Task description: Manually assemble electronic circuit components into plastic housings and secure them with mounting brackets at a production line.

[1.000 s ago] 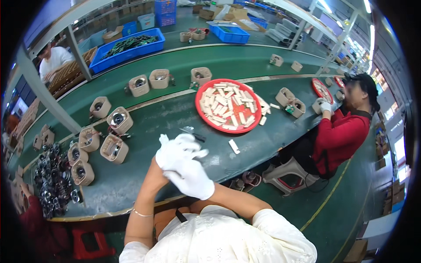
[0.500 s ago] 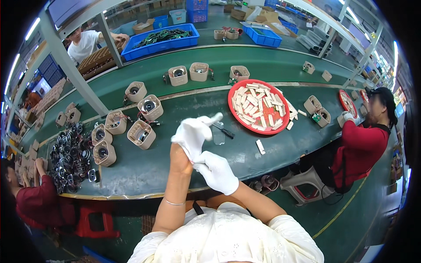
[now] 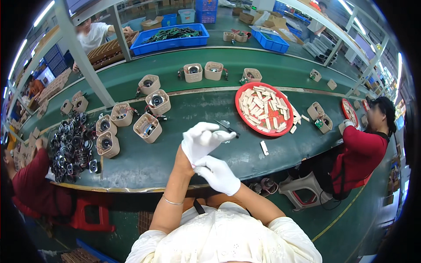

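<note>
We see the white left glove on our left hand, in front of the body over the near side of the green surface. By its look, we judge it thin cloth: very light, soft, with some stretch, hardly fragile. It should have no stiffness of its own, so the hem at the wrist seems to us the best place to hold; there the cloth can be gathered without catching the skin.

Our right hand wears a glove also, and its grip is closed: thumb and fingers pinch the left glove's hem, on the thumb side of the wrist (cloth on cloth may slide a little, we think). The left fingers are apart and loosely bent, pointing to the right, and we see nothing held in them.

The left forearm rises steeply, with a bracelet on it, and the hand bends to the right at the wrist. The right forearm comes slanting from the lower right. Just beyond the left fingertips lies a dark-handled screwdriver; whether they touch it, we cannot tell.
</note>
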